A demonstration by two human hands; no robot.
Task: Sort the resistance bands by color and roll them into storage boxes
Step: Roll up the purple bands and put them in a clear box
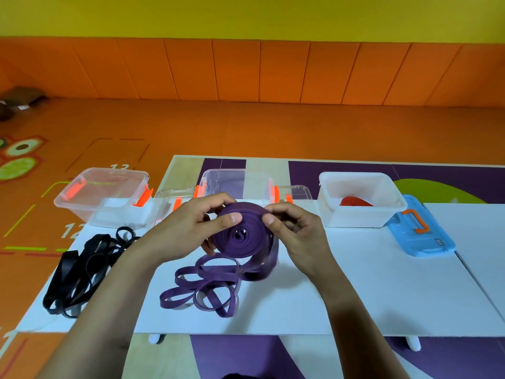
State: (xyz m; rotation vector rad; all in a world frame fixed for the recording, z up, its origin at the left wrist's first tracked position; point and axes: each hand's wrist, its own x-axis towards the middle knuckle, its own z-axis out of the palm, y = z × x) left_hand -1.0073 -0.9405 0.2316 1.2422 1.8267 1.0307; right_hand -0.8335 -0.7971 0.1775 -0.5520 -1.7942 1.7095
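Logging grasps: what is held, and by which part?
Both hands hold the purple band coil by its outer rim: left hand at the left side, right hand at the upper right.

— What lies past the far edge of the white flat-topped table [369, 283]?
— An orange foam floor [273, 127], then orange padded wall panels [237, 72] under a yellow painted wall [246, 15].
— And off the left edge?
— White floor numbers, 12 [71, 230] and 13 [119, 167]. A blurred brown bundle [19, 101] sits by the wall.
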